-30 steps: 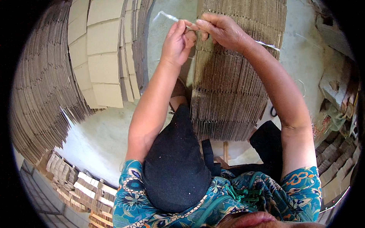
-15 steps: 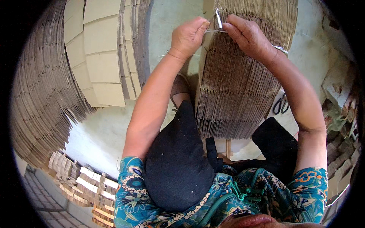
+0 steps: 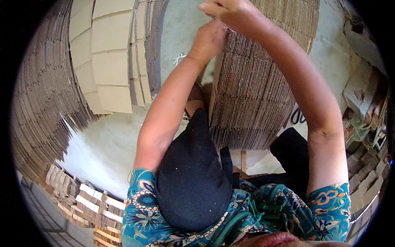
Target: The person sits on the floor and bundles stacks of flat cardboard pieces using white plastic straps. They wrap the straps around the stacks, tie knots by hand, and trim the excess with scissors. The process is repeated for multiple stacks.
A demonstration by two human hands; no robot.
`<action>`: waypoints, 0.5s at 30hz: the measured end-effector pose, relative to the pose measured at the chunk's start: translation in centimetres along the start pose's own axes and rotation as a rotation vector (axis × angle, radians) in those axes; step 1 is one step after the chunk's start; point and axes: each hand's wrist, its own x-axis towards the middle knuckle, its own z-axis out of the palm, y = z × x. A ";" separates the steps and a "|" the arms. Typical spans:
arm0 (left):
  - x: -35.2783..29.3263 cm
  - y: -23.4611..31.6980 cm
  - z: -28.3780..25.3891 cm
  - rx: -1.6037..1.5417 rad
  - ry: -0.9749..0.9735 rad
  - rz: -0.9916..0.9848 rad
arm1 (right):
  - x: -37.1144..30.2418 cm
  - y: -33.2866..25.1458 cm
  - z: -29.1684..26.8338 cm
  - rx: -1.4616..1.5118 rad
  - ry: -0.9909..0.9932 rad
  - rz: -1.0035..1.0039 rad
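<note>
A long row of brown corrugated cardboard sheets (image 3: 257, 90) stands on edge in front of me. At its far left edge my left hand (image 3: 208, 40) is closed, a thin bit of white string (image 3: 230, 29) showing beside its fingertips. My right hand (image 3: 230, 12) reaches across just above and beyond the left one, its fingers bent together and pointing left. Most of the string is hidden behind the hands, and the right hand's grip is partly cut off by the picture's upper edge.
Tall cardboard stacks (image 3: 111, 53) rise on the left. White string ends (image 3: 179, 58) lie by my left forearm. Black-handled scissors (image 3: 297, 116) lie right of the row, half behind my right arm. Further cardboard piles (image 3: 366, 177) stand at the right, and my black-clad knee (image 3: 193, 181) is below.
My right hand has moved left and away from me, crossing over beside the left hand. The left hand has shifted slightly nearer. The string stretched between them is now mostly hidden.
</note>
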 end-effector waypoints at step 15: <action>0.4 2.5 -2.1 -0.310 -0.230 -0.388 | -5.1 1.5 -3.8 0.018 -0.024 0.084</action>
